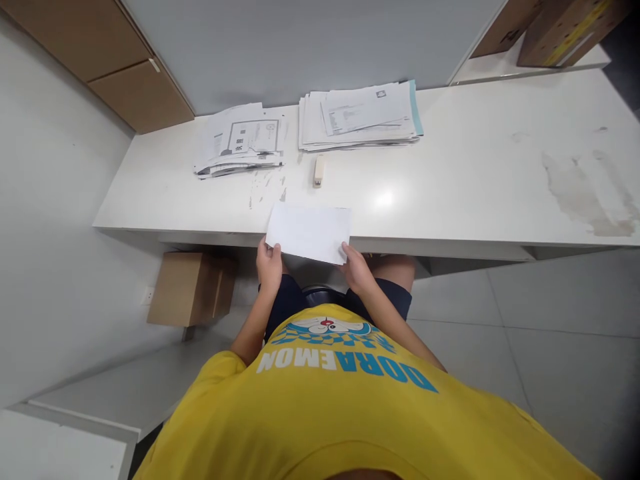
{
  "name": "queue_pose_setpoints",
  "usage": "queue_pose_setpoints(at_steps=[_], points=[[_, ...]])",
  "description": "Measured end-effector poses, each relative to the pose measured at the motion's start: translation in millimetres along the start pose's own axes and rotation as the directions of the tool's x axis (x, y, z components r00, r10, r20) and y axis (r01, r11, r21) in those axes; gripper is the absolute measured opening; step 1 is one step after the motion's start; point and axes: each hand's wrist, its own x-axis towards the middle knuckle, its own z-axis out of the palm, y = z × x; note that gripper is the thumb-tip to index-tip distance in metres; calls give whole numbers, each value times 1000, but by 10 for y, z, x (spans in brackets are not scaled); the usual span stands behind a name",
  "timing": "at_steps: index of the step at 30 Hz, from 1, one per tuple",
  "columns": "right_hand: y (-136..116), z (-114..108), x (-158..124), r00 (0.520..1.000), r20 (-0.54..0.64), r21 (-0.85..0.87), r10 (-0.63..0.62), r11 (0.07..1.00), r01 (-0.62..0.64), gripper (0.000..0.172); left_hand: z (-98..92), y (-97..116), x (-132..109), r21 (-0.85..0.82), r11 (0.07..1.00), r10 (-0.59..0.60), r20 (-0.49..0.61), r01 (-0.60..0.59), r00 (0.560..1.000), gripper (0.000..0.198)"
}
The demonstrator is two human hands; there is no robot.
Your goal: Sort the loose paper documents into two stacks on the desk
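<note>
A blank white sheet of paper (309, 230) spans the front edge of the white desk, its near side jutting out over my lap. My left hand (270, 265) pinches its lower left corner, thumb on top. At the lower right corner my right hand (357, 268) grips it the same way. Beyond the paper lies a small cream-coloured stapler (319, 171). Behind that, at the back of the desk, are a left stack of printed papers (240, 141) and a right stack of papers (363, 115) with a teal strip along one side.
The white desk (465, 173) has a stained, peeling patch at its right end. A cardboard box (183, 290) stands below the desk on the left. More boxes (570, 33) sit at the back right, and brown panels (143, 93) rise at the back left.
</note>
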Motion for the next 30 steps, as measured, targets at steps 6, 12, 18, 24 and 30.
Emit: queue_pose_setpoints(at_steps=[6, 12, 18, 24, 30], points=[[92, 99, 63, 998, -63, -28, -28, 999, 26, 47, 16, 51, -122, 446, 841, 331, 22, -306, 943, 69], [107, -6, 80, 993, -80, -175, -87, 982, 72, 44, -109, -71, 146, 73, 994, -75, -80, 81, 994, 50], [-189, -147, 21, 950, 82, -506, -302, 808, 301, 34, -195, 36, 243, -119, 987, -100, 108, 113, 989, 42], [-636, -174, 299, 856, 129, -525, -500, 698, 487, 37, 110, 364, 436, -122, 957, 273, 60, -265, 960, 48], [-705, -295, 754, 830, 73, -513, -552, 693, 506, 37, 553, 371, 744, -164, 907, 411, 139, -388, 901, 70]])
